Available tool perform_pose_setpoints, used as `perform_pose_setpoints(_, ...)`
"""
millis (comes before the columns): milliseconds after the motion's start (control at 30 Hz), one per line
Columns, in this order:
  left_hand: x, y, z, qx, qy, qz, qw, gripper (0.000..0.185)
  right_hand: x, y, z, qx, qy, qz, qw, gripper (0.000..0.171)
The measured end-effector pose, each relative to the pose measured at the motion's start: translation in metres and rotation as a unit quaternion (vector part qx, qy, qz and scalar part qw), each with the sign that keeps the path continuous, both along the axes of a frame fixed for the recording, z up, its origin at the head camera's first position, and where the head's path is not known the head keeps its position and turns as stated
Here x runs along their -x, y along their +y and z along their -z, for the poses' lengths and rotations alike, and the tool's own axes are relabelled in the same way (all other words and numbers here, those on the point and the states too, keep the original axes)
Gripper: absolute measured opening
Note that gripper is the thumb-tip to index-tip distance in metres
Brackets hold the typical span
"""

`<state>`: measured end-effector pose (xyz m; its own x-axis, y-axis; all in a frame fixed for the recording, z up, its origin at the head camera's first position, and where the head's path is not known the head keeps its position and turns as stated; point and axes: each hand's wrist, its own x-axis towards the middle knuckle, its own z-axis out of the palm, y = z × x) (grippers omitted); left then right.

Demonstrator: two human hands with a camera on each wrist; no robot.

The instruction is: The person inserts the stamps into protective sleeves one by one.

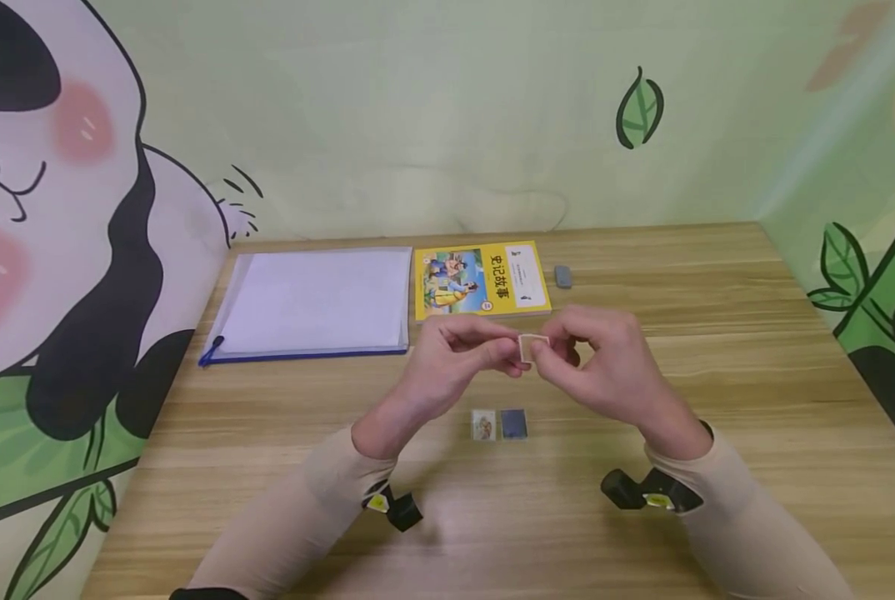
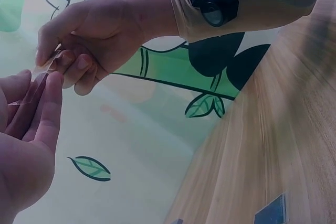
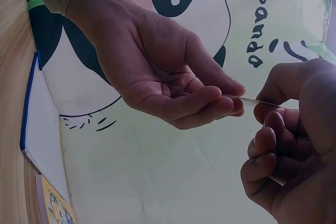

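A small, thin, clear square piece with pale edges (image 1: 527,345) is held up above the table between both hands. My left hand (image 1: 447,367) pinches its left side between thumb and fingers. On the other side, the thumb and index finger of my right hand (image 1: 605,358) grip it. Edge-on in the right wrist view, the square piece (image 3: 257,101) shows as a thin line. Below the hands, two small squares lie side by side on the table: a clear one with a picture (image 1: 483,425) and a dark blue one (image 1: 514,424).
Behind the hands lies a yellow book (image 1: 522,279) with a small grey block (image 1: 563,277) at its right. To the left is a white zip folder (image 1: 312,300) with a blue edge. The wooden table (image 1: 755,375) meets a panda-print backdrop (image 1: 417,108).
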<state>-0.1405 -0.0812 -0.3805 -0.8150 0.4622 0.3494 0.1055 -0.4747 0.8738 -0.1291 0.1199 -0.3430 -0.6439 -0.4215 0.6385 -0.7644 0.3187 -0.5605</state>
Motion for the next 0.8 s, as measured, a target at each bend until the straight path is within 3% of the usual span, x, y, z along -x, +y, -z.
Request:
perform_pose_setpoints(233, -0.0011, 0.0000, -0.0015, 0.015, -0.004, -0.019, 0.9997, 0.015, 0.0012, 0.0011, 0.0016, 0.004, -0.016, 0.000, 1.000, 0.020)
perform_pose_setpoints(533, -0.0006, -0.0009, -0.0033, 0.053, -0.005, -0.030, 0.9981, 0.028, 0.0043, 0.0053, 0.0043, 0.013, -0.100, -0.016, 0.995, 0.015)
perform_pose_setpoints(800, 0.0006, -0.0009, -0.0038, 0.051, -0.019, -0.031, 0.9981, 0.028, 0.0049, 0.0039, 0.0059, 0.009, -0.113, 0.002, 0.994, 0.011)
